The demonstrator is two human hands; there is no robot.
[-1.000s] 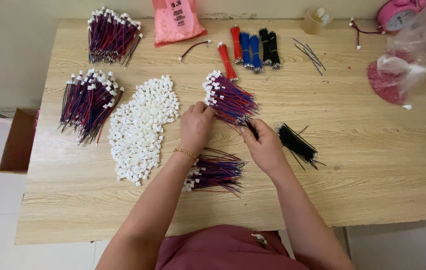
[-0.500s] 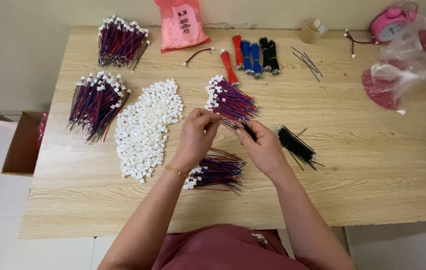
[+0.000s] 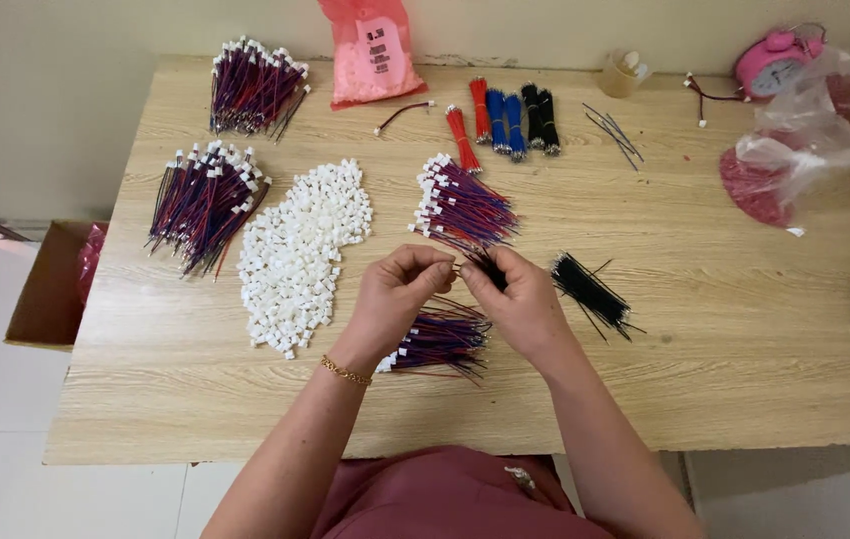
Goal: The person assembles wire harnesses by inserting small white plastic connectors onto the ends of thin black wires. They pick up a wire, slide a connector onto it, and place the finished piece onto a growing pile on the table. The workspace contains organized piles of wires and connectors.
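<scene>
Head view: your left hand (image 3: 397,291) and right hand (image 3: 523,299), both pinched shut, meet over the table's (image 3: 744,359) middle on thin dark wires (image 3: 477,265). You seem mid-fitting a connector; next needs careful alignment.

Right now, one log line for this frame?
left hand: pinching small part | right hand: holding black wires | hands meet above wire bundle | white connector pile to the left
</scene>
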